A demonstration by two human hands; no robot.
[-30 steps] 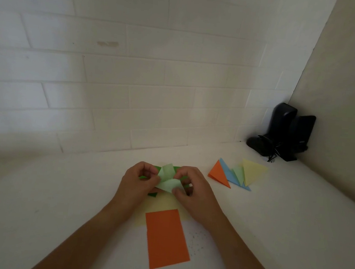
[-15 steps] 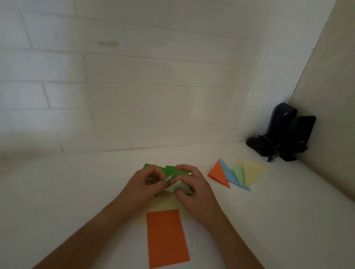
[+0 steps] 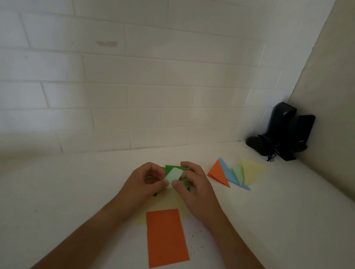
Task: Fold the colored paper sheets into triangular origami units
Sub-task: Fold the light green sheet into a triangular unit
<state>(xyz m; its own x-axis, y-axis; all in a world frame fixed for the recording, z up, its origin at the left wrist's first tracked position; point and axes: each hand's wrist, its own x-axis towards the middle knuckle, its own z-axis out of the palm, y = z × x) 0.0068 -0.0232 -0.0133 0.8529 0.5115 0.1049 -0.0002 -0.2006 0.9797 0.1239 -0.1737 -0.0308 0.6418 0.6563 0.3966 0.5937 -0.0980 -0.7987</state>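
Observation:
A light green paper piece (image 3: 174,175) sits between my hands at the table's middle, partly folded into a narrow strip. My left hand (image 3: 145,182) pinches its left end with thumb and fingers. My right hand (image 3: 196,189) pinches its right end. Dark green sheets (image 3: 171,168) lie under and behind the hands, mostly hidden. An orange sheet (image 3: 166,237) lies flat in front of my wrists, overlapping a pale yellow sheet (image 3: 165,205). Folded triangles lie to the right: orange (image 3: 218,174), blue (image 3: 228,173), light green (image 3: 238,173) and yellow (image 3: 252,171).
The white table (image 3: 54,197) meets a white tiled wall (image 3: 134,74) at the back and a beige wall on the right. Two black speakers (image 3: 283,133) with cables stand in the back right corner. Small dark specks (image 3: 197,240) dot the table right of the orange sheet.
The light green paper has been folded from an open, spread shape into a narrower strip. Both hands stayed in place, fingers shifting closer together on it.

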